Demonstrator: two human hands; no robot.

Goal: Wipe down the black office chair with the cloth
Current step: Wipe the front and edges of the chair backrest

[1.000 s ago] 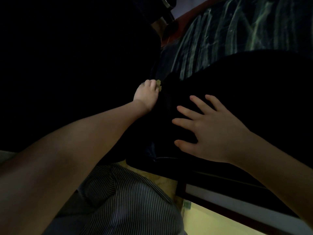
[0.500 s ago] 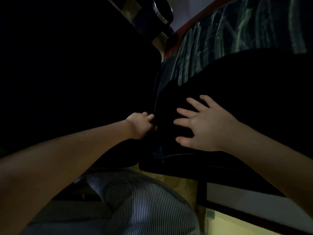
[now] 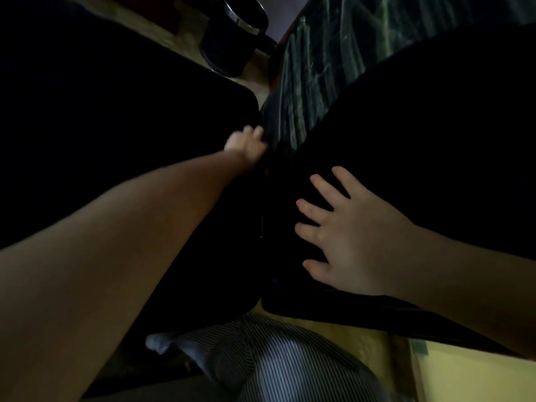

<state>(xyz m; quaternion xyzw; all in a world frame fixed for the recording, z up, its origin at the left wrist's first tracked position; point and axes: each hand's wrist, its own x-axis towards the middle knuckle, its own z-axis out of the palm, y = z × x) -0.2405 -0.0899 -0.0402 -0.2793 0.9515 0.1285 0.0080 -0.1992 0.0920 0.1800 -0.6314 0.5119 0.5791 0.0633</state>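
Note:
The black office chair fills most of the dim head view. One black padded part (image 3: 116,111) lies at the left and another (image 3: 435,126) at the right. My left hand (image 3: 246,143) reaches into the gap between them with its fingers curled. The cloth is hidden inside that fist. My right hand (image 3: 348,236) lies flat on the right black padding with its fingers spread and holds nothing.
A dark cylindrical container with a shiny rim (image 3: 232,33) stands on the floor at the top. A dark green streaked surface (image 3: 313,68) shows behind the chair. My striped trouser leg (image 3: 275,364) and socked foot (image 3: 158,342) are at the bottom, above yellow floor (image 3: 464,372).
My left hand slid down the gap between the chair parts, then back up. A yellowish scrap of cloth at its fingertips a second ago no longer shows. My right hand stayed flat.

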